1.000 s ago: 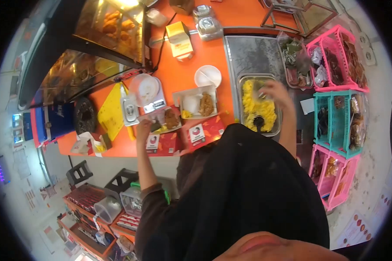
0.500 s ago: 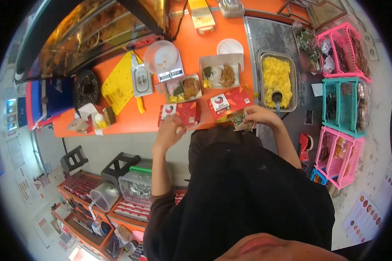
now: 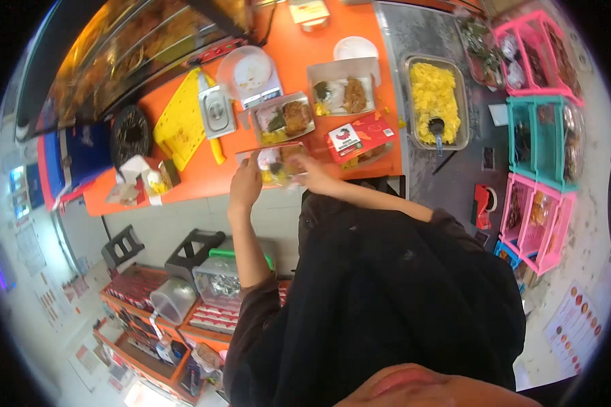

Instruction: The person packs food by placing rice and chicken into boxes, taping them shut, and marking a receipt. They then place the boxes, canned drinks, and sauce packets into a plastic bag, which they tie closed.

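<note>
Just left of frame centre, left hand point(image 3: 246, 182): at the left side of the near box point(image 3: 281, 146), fingers bent; whether they pinch it, I cannot tell
Right hand point(image 3: 313, 176): over that box's right side, blurred, grip unclear
Near box: open beside the front edge of the counter point(image 3: 198, 178), yellow food point(image 3: 268, 178) inside; a hard pull could tip it off
Red box point(image 3: 361, 138): right of centre, logo up; a swinging right forearm point(image 3: 387, 199) might knock it
Middle box point(image 3: 304, 134): just behind, open; a shove could spill its fried piece point(image 3: 296, 117)
</note>
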Demonstrator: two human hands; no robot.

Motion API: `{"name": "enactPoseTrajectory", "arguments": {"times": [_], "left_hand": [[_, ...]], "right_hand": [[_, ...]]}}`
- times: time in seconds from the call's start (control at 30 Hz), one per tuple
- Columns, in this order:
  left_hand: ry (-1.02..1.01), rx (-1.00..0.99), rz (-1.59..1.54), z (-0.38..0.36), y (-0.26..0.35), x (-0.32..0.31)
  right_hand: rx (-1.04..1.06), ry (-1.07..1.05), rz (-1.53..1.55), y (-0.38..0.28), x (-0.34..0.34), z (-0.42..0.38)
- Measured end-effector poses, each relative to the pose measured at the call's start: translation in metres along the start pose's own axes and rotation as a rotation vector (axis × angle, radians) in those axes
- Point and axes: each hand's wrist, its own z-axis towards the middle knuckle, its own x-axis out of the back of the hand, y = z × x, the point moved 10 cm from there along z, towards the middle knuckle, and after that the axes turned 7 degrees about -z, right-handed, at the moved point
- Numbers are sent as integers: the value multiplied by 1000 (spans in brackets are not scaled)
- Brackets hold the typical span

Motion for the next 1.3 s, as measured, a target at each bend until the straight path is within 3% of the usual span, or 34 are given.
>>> {"name": "enactPoseTrajectory", "arguments": {"times": [0.03,0.07,0.13,0.17,0.23,0.3,0.33,0.37,0.43,0.47,0.53,0.63,0.67,0.73,0.8,0.87,0.93,1.0,1.03,1.17,1.3], "left_hand": [[15,-15,-25,0,3,2],[4,-30,-27,0,6,3],[17,-109,-14,-6,11,2],[44,-179,-1,-9,15,0],[-117,-111,-1,-13,33,-10],[-441,83,-86,-7,39,-39],[-466,1,-142,-3,51,-49],[-488,-85,-196,9,66,-59],[-483,-217,-93,40,109,-71],[-452,-276,-22,52,132,-76],[-418,-423,131,61,221,-72],[-471,-506,144,79,294,-90],[-480,-533,159,82,315,-97],[-412,-752,154,79,370,-100],[-396,-777,198,80,401,-117],[-445,-892,257,66,436,-138],[-485,-888,233,52,456,-157],[-500,-912,217,42,466,-168],[-555,-883,178,38,462,-173],[-538,-719,162,46,417,-170],[-425,-528,145,55,356,-145]], "right_hand": [[158,164,-208,-25,14,-3],[137,210,-219,-26,31,-10],[-121,-470,-116,-14,13,-38],[-145,-417,-118,-13,46,-47],[-374,-524,296,7,97,-93],[-562,81,277,69,203,-138],[-572,436,-38,95,271,-177],[-705,695,-391,95,331,-226],[-682,1160,-818,69,419,-321],[-879,1266,-885,93,455,-378],[-1015,1664,-767,48,487,-460],[-1059,1905,-816,24,504,-521],[-1076,1933,-804,27,511,-529],[-810,1727,-804,41,543,-491],[-511,1512,-914,41,583,-432],[-274,1455,-928,50,637,-379],[-347,1518,-1308,69,697,-349],[-638,1402,-876,182,788,-330],[-758,1352,-785,204,812,-321],[-968,1336,-750,238,866,-300],[-982,1451,-745,244,881,-303]]}}
